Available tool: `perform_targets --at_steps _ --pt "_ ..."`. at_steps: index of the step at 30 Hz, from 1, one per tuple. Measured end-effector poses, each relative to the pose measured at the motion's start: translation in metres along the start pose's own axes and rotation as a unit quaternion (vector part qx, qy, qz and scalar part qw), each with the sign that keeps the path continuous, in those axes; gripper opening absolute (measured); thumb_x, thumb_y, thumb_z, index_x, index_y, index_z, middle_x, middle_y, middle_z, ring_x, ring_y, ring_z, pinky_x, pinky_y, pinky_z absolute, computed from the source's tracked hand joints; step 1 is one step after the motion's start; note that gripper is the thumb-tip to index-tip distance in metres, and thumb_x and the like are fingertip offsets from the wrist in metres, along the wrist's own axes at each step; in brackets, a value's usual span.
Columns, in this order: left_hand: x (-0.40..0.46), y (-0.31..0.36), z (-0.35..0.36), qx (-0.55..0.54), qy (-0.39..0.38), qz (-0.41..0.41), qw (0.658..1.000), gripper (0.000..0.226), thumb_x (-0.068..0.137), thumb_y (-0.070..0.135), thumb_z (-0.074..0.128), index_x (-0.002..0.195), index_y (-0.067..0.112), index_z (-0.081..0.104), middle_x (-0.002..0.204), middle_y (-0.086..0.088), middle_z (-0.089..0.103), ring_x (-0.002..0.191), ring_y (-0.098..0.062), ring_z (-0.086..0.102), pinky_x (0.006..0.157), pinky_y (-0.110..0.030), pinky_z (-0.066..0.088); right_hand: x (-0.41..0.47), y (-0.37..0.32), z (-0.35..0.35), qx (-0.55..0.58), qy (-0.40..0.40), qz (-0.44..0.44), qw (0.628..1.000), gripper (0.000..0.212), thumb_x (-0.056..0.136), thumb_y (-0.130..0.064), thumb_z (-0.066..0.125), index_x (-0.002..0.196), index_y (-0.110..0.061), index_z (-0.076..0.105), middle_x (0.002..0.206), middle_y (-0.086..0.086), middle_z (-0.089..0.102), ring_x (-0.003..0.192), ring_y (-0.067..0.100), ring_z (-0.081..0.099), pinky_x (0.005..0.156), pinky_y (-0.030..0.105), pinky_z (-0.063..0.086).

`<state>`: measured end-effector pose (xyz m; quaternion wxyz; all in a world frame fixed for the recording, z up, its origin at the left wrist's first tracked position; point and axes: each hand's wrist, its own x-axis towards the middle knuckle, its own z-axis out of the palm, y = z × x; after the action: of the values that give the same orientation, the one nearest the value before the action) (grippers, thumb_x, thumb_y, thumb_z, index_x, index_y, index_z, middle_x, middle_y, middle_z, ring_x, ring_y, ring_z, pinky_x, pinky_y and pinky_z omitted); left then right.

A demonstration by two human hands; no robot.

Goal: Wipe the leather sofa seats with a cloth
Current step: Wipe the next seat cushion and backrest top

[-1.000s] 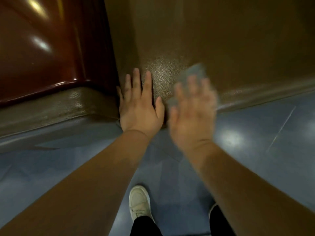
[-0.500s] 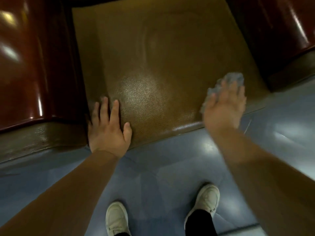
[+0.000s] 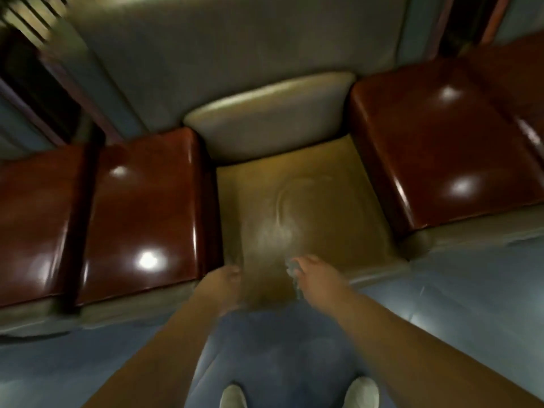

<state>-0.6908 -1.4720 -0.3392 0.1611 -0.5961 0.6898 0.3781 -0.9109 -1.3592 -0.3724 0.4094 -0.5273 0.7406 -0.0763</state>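
Both hands [image 3: 220, 285] [image 3: 316, 276] meet the tan seat's [image 3: 309, 201] front edge, blurred.

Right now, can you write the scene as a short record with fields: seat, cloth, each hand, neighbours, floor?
seat: tan leather seat, faint curved marks on it
cloth: grey cloth, bunched at the seat's front edge
right hand: right hand over the cloth; grip blurred
left hand: left hand at the seat's front left corner; fingers blurred
neighbours: glossy red-brown seats left and right
floor: blue floor, two white shoes at bottom
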Motion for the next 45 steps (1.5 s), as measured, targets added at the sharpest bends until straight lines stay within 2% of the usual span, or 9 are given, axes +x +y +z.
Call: perform_targets --at_steps 5,10,18,21,25,27,31,38,45 --pt "-0.076 0.021 -0.095 0.052 0.088 0.015 0.995 0.038 0.105 0.038 0.053 0.139 0.025 0.065 0.130 -0.004 0.073 0.115 -0.025 0.068 0.098 -0.033 0.053 -0.049 -0.062 -0.109 0.003 0.044 0.012 0.999 0.038 0.108 -0.025 0.044 0.145 -0.023 0.052 0.147 0.008 0.052 0.125 0.028 0.056 0.105 0.038 0.047" --pt "-0.102 0.044 -0.173 0.056 0.116 0.068 0.989 0.041 0.106 0.042 0.050 0.143 0.027 0.060 0.134 0.001 0.069 0.117 -0.022 0.066 0.098 -0.035 0.054 -0.057 -0.145 -0.191 0.003 0.084 -0.020 0.996 0.040 0.110 -0.027 0.041 0.149 -0.023 0.052 0.149 0.004 0.050 0.126 0.023 0.055 0.102 0.029 0.043" --pt "-0.088 0.071 -0.316 0.061 0.176 0.185 0.965 0.049 0.100 0.048 0.061 0.143 0.026 0.060 0.133 0.003 0.069 0.125 -0.021 0.063 0.101 -0.031 0.049 -0.035 -0.249 -0.259 -0.047 0.142 -0.051 0.987 0.040 0.109 -0.024 0.044 0.149 -0.023 0.050 0.141 0.007 0.053 0.116 0.024 0.060 0.095 0.032 0.049" --pt "-0.075 0.068 -0.368 0.096 0.191 0.209 0.954 0.042 0.099 0.050 0.060 0.133 0.027 0.066 0.128 0.001 0.071 0.122 -0.024 0.064 0.098 -0.035 0.052 -0.020 -0.277 -0.282 -0.060 0.189 -0.032 0.980 0.037 0.109 -0.023 0.045 0.145 -0.019 0.052 0.140 0.008 0.054 0.121 0.026 0.058 0.097 0.029 0.044" --pt "-0.047 0.060 -0.420 0.133 0.189 0.227 0.946 0.042 0.087 0.061 0.050 0.110 0.033 0.070 0.113 0.006 0.071 0.111 -0.023 0.067 0.090 -0.037 0.055 0.001 -0.306 -0.296 -0.063 0.204 -0.008 0.977 0.028 0.108 -0.011 0.048 0.135 -0.009 0.053 0.121 0.008 0.058 0.118 0.028 0.056 0.074 0.013 0.035" --pt "-0.032 0.059 -0.435 0.145 0.182 0.240 0.942 0.041 0.085 0.062 0.046 0.104 0.032 0.067 0.107 0.006 0.069 0.105 -0.023 0.067 0.086 -0.037 0.055 0.011 -0.316 -0.296 -0.081 0.216 0.000 0.973 0.033 0.109 -0.015 0.045 0.142 -0.012 0.050 0.134 0.008 0.057 0.125 0.027 0.053 0.088 0.023 0.038" --pt "-0.024 0.071 -0.452 0.158 0.177 0.261 0.936 0.040 0.096 0.052 0.053 0.127 0.030 0.067 0.126 0.000 0.067 0.119 -0.025 0.063 0.094 -0.035 0.052 0.024 -0.330 -0.290 -0.127 0.196 0.006 0.972 0.044 0.112 -0.019 0.040 0.155 -0.012 0.044 0.160 0.004 0.038 0.140 0.025 0.041 0.111 0.030 0.034" --pt "0.005 0.098 -0.472 0.158 0.172 0.261 0.937 0.048 0.097 0.054 0.054 0.129 0.020 0.066 0.129 -0.006 0.066 0.120 -0.027 0.061 0.099 -0.040 0.051 0.057 -0.334 -0.317 -0.034 0.241 0.040 0.969 0.054 0.112 -0.030 0.035 0.164 -0.016 0.026 0.163 0.010 0.039 0.146 0.030 0.041 0.116 0.037 0.035" --pt "0.037 0.133 -0.500 0.140 0.202 0.223 0.943 0.050 0.098 0.053 0.055 0.137 0.023 0.063 0.135 -0.002 0.066 0.123 -0.023 0.061 0.102 -0.038 0.051 0.114 -0.328 -0.354 -0.011 0.207 0.016 0.978 0.052 0.113 -0.030 0.034 0.162 -0.013 0.028 0.164 0.012 0.035 0.148 0.031 0.037 0.118 0.036 0.031"
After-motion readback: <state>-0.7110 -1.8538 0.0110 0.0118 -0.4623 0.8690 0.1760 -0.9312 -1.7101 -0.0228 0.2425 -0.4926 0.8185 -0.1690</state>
